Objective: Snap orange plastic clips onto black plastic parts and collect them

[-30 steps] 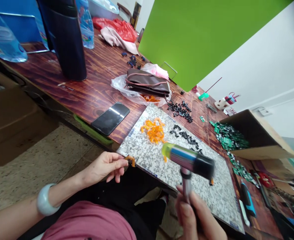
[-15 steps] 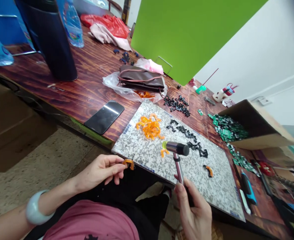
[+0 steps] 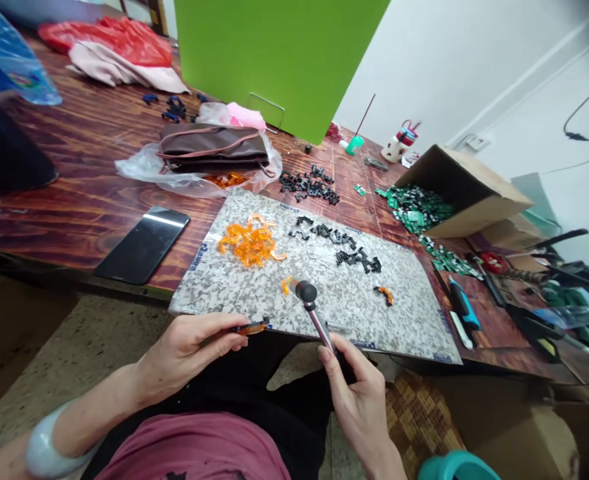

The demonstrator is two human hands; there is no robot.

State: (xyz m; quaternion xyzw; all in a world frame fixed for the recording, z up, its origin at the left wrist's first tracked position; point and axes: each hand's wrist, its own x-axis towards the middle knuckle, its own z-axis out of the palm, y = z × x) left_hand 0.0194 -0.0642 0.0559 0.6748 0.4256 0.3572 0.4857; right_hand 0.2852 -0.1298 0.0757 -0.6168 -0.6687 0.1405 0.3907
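My left hand (image 3: 194, 350) pinches a small orange and black plastic clip (image 3: 251, 327) at the near edge of a speckled stone slab (image 3: 294, 307). Gripped by its handle in my right hand (image 3: 357, 387) is a small mallet (image 3: 311, 303), its black head over the slab and pointing toward me. Beside that head lies a single orange piece (image 3: 287, 285). Farther left on the slab is a pile of orange pieces (image 3: 251, 243). Black pieces (image 3: 357, 259) lie in rows toward the back. One joined orange and black piece (image 3: 385, 295) rests at the right.
A phone (image 3: 144, 245) lies left of the slab. Behind it sits a brown bag (image 3: 214, 147) on clear plastic, near loose black parts (image 3: 310, 185). Green boards (image 3: 419, 208) spill from a cardboard box (image 3: 479, 193). A blue-handled tool (image 3: 464, 303) is at the right.
The view has swung to the right, so the bench appears shifted left. The mallet's head has turned toward me. The clip in my left hand has tilted flatter.
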